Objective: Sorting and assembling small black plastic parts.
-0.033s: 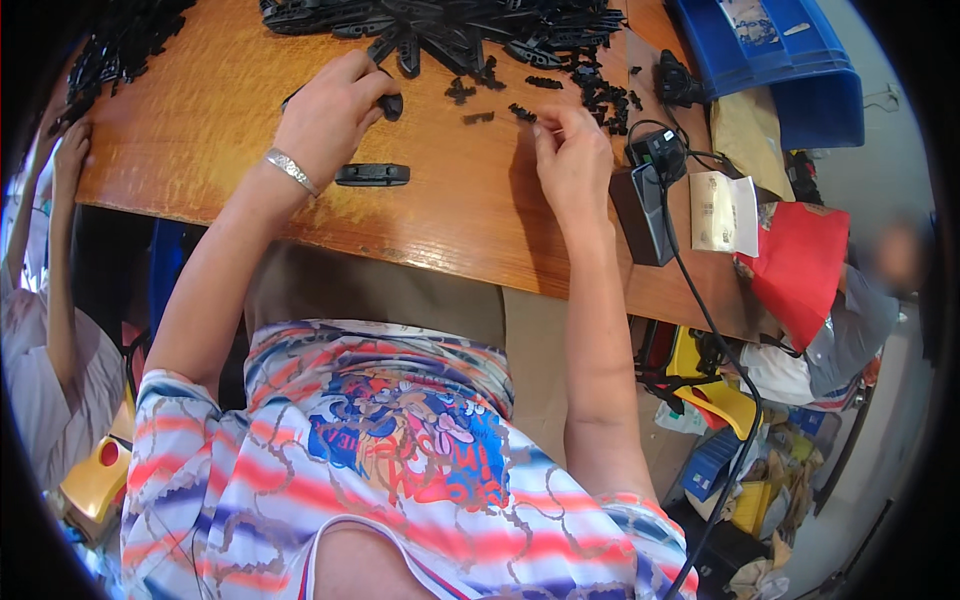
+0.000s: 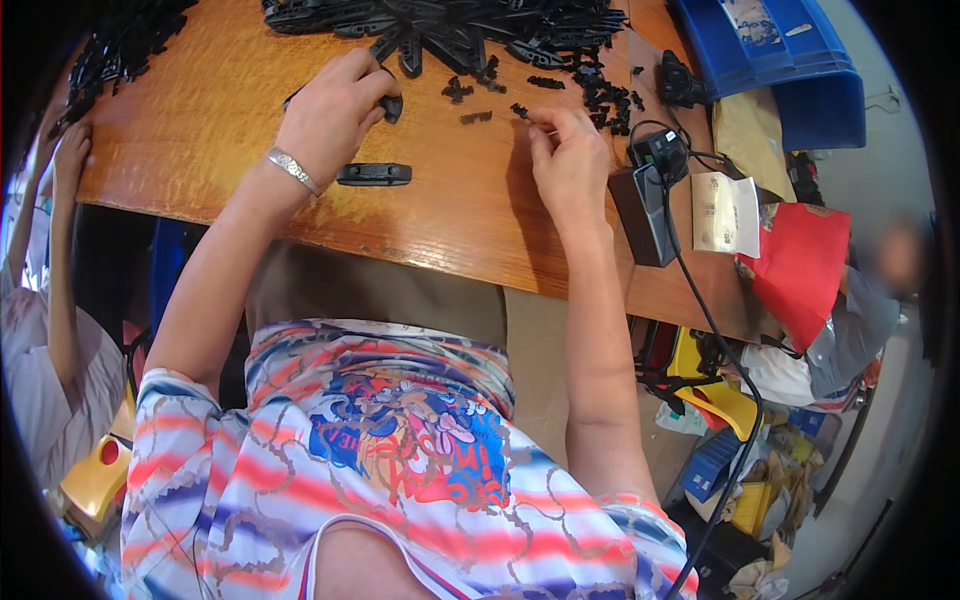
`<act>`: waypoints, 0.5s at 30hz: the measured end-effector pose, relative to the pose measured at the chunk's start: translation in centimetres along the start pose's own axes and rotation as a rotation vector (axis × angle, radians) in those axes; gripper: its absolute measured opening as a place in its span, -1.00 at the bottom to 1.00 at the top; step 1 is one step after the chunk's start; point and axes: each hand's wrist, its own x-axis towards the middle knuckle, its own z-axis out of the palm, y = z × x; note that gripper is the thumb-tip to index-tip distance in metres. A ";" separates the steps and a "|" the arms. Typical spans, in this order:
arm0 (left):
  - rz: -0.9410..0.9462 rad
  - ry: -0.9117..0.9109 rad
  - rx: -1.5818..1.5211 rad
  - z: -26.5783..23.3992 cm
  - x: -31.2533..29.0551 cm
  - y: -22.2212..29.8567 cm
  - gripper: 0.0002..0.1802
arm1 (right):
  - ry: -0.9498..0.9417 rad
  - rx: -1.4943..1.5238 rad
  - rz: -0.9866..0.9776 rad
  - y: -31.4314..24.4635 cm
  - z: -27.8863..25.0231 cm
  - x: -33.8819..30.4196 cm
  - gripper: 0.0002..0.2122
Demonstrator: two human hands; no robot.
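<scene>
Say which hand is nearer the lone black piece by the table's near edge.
Left. The left hand is beyond the black piece, slightly to its left; the right hand is well to its right.

A worn, varnished brown wooden table (image 2: pixel 440 225) spans the upper frame, light glinting along its near edge. A curved yellow plastic piece (image 2: pixel 735 412) shows right of centre, another curved yellow plastic panel (image 2: pixel 97 482) lower left. A blue plastic bin (image 2: pixel 708 465) sits among clutter, lower right. A pale grey surface (image 2: pixel 885 165), wall or floor unclear, borders the right.
</scene>
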 end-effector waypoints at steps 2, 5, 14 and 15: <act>0.024 0.000 0.021 -0.2 0.1 0.1 -0.72 | -0.014 0.041 -0.071 -1.1 0.8 -0.3 -0.89; 0.059 0.010 0.033 -0.4 0.2 0.4 -0.81 | -0.001 0.061 -0.159 -2.7 1.4 0.0 -0.88; 0.081 0.002 -0.048 0.0 -0.5 0.0 -0.72 | -0.105 -0.051 -0.241 -3.8 3.6 0.9 -0.89; 0.065 -0.007 -0.065 0.0 -0.6 0.0 -0.71 | -0.098 -0.019 -0.231 -3.8 3.7 0.8 -0.90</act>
